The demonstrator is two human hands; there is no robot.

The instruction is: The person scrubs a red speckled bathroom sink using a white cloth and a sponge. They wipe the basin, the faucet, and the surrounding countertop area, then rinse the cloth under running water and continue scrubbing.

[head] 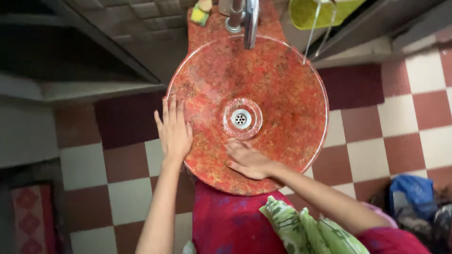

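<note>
A round basin [282, 80] with a mottled red and orange surface fills the middle of the head view, with a metal drain [241, 118] at its centre. My left hand [173, 129] lies flat on the basin's left rim, fingers together and pointing away from me. My right hand [247, 160] rests palm down inside the bowl, just below the drain, slightly blurred. Neither hand holds anything. A metal tap [249, 21] hangs over the far side of the bowl.
A yellow and green sponge [200, 13] sits on the ledge left of the tap. A yellow-green plastic container [320, 11] hangs at the top right. Red and white floor tiles [367, 160] lie below. A blue bag [412, 193] sits at the lower right.
</note>
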